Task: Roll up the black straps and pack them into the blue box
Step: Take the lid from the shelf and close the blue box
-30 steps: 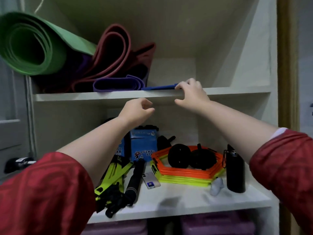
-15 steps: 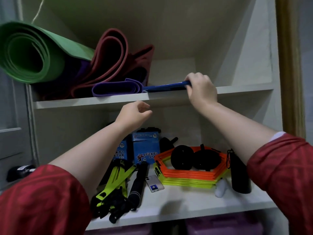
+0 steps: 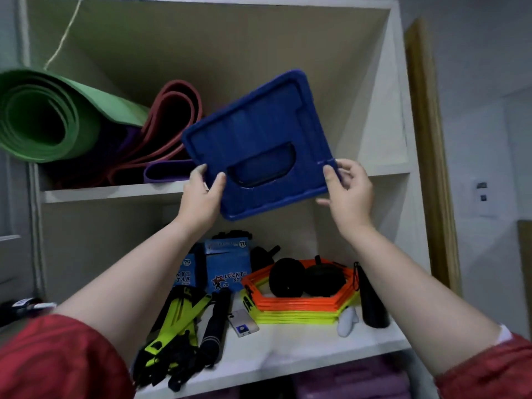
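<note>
From the head camera, the only view there is, the person holds a flat blue lid (image 3: 256, 145) up in front of the upper shelf (image 3: 383, 169), tilted so its broad face with the recessed handle turns toward them; held that way, I would guess, it can be looked over or carried clear of the shelf edge. The left hand (image 3: 201, 194) pinches the lid's lower left corner, thumb on the front and fingers behind, and the right hand (image 3: 347, 191) is closed on the lower right corner in the same manner, so the weight is shared and the lid stays steady. Whether this piece is the blue box's cover or a shallow tray I cannot tell; no box body shows here. Behind it, rolled mats (image 3: 43, 116) lie on their sides on the upper shelf, likely so they cannot roll off. On the lower shelf (image 3: 302, 349), a tangle of black and yellow-green straps (image 3: 172, 326) lies near the front edge at the left, unrolled and well apart from the lid. A stack of orange and yellow hexagon rings (image 3: 299, 306) sits to the right. Rolling has not begun, by my reckoning.
</note>
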